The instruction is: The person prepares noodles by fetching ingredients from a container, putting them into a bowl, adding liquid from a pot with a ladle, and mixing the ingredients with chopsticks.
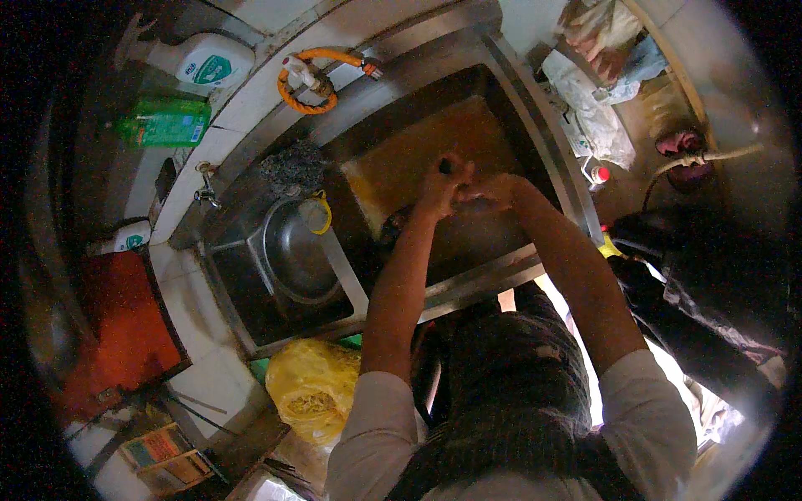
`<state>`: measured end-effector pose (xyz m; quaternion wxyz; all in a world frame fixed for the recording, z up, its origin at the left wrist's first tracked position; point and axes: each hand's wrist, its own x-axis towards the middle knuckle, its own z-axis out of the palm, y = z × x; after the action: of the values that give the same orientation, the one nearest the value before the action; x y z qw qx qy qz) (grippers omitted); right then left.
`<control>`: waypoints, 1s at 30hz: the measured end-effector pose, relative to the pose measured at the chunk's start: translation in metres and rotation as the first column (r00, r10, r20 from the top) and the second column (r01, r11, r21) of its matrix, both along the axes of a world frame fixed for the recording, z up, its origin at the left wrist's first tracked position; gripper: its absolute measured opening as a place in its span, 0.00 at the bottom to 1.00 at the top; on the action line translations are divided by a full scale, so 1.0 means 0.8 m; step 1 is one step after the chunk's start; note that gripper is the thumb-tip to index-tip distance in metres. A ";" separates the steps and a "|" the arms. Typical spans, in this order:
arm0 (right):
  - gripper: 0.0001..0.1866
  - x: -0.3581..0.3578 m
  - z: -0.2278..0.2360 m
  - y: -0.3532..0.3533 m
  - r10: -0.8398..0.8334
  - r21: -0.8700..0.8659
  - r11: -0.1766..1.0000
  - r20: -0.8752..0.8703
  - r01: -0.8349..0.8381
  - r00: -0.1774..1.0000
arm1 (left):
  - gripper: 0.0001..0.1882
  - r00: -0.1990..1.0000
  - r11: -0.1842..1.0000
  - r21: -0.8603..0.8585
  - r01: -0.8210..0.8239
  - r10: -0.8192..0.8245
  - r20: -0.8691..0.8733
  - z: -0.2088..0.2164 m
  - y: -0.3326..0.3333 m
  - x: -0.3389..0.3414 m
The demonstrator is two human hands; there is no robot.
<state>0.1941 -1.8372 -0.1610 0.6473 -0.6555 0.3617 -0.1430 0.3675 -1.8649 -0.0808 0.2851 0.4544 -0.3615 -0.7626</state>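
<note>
My two hands are close together over the large compartment of a steel sink (pixel 514 265), which has brownish water or a brown bottom. The fingers of my left hand (pixel 447 185) are curled in a loop around a dark spot. My right hand (pixel 491 192) is bent in against it, fingers drawn together. Dim light and blur hide whatever is between them. Beside my left forearm a dark rounded thing (pixel 393 227) shows in part. A round steel bowl (pixel 302 280) stands in the smaller left compartment, with a yellow-rimmed item (pixel 317 214) at its edge.
A dark mesh bundle (pixel 292 167) lies behind the bowl. An orange hose (pixel 305 107) coils at the back edge, and a small tap (pixel 206 194) is to its left. Bottles, including a green one (pixel 171 122), line the left; a yellow bag (pixel 316 388) hangs near the front.
</note>
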 end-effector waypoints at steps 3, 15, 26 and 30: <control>0.29 0.018 -0.015 -0.020 -0.218 0.732 0.646 -0.095 0.217 0.971 | 0.15 0.993 0.997 -0.066 -0.027 0.035 0.111 -0.014 -0.008 -0.011; 0.26 0.048 0.020 -0.024 -0.223 0.239 0.911 -0.401 0.337 0.888 | 0.12 0.810 0.962 -0.271 -0.036 0.187 0.556 -0.076 -0.015 -0.031; 0.20 0.056 -0.002 0.013 -0.389 -0.319 0.909 -0.419 0.267 0.821 | 0.23 0.617 0.934 -0.080 -0.347 0.292 0.730 -0.105 -0.009 -0.038; 0.12 -0.009 0.023 0.003 -0.051 -0.264 0.964 -0.055 0.035 0.997 | 0.32 0.994 0.925 -0.372 0.075 -0.041 0.100 0.011 0.022 0.016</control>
<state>0.1871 -1.8348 -0.1426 0.5400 -0.7316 0.3735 -0.1836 0.3806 -1.8477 -0.0722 0.3273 0.4146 -0.5263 -0.6664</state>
